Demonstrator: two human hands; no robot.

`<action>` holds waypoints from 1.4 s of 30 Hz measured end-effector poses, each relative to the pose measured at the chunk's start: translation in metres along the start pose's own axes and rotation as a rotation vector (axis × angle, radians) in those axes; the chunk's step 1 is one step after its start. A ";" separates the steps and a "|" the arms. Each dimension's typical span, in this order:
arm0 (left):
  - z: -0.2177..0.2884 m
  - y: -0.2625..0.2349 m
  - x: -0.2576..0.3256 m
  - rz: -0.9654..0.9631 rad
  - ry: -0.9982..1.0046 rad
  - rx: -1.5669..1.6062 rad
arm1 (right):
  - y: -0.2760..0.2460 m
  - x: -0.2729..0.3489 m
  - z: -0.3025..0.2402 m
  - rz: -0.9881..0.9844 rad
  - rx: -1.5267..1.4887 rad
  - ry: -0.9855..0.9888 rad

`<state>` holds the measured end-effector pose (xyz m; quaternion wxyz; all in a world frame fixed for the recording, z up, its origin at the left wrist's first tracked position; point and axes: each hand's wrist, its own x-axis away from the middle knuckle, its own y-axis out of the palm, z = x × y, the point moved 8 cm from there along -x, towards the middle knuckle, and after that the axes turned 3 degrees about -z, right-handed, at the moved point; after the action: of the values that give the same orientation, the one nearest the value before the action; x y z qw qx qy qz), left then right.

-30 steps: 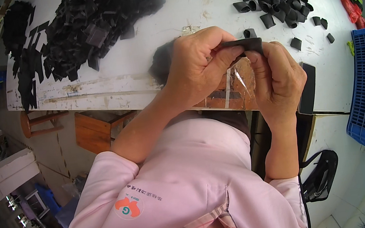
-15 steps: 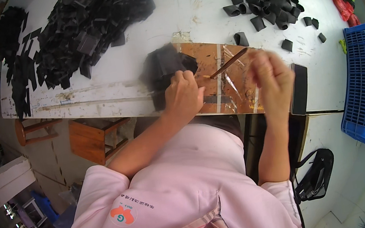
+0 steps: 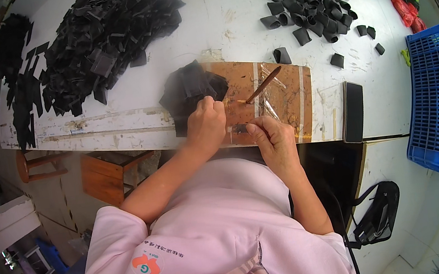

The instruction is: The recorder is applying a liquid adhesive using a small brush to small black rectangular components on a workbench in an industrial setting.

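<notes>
A fanned stack of black, sheer-looking fabric pieces [image 3: 188, 92] lies at the left edge of a worn brown board [image 3: 296, 87]. My left hand [image 3: 207, 127] is closed at the stack's near right edge, its curled fingertips on the fabric. Over the board's near part is my right hand [image 3: 276, 137], thumb and forefinger pinched together. What they hold, if anything, is too small to tell; a dark patch shows just left of them. Beyond that hand a slim brown stick [image 3: 265, 84] slants over the board, its lower end by a yellowish spot, apart from my fingers.
A large heap of black pieces [image 3: 101, 52] covers the table's far left. Several black folded loops [image 3: 314, 11] lie scattered at the far right. A flat black slab [image 3: 353, 112] lies right of the board. Farther right are a blue plastic basket [image 3: 432, 101] and a black bag [image 3: 379, 212].
My right hand has come down and left, from beside the stick's upper end to the board's near part. My left hand stays at the stack. The view has shifted slightly.
</notes>
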<state>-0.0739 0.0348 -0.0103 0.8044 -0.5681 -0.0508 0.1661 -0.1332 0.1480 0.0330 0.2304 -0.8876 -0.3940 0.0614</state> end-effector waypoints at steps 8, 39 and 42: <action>0.060 -0.046 0.015 0.265 0.482 0.195 | 0.010 -0.003 0.023 0.010 -0.520 0.162; 0.035 -0.031 -0.005 -0.472 -0.314 1.701 | -0.009 -0.019 0.001 -0.018 -0.985 0.152; 0.034 -0.033 -0.005 -0.468 -0.308 1.636 | -0.009 -0.020 -0.003 0.002 -0.915 0.123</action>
<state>-0.0810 0.0536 0.0329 0.9583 0.2433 -0.1395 0.0558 -0.1524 0.1379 0.0380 -0.1621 -0.9005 -0.3653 -0.1715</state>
